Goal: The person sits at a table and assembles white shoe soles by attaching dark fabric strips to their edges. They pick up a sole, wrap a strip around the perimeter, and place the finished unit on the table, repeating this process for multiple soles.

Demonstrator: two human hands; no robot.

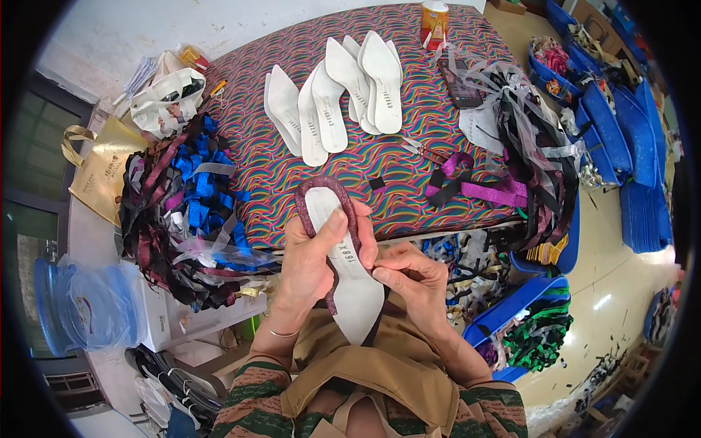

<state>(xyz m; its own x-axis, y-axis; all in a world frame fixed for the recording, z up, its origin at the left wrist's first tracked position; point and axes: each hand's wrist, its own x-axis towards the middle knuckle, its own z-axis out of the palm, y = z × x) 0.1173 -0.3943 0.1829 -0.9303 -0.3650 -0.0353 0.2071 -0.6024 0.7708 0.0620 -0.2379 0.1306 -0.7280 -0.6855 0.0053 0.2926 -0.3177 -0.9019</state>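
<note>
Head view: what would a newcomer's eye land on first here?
Probably the pointed white sole at the centre, gripped in the left hand, with sparkly maroon trim around its rounded end and the right hand's fingertips at its edge. Next, the swirling rainbow cloth beyond, with more white soles overlapping on it. Then the tangled ribbon heaps, blue and maroon at left, mostly dark at right.
</note>
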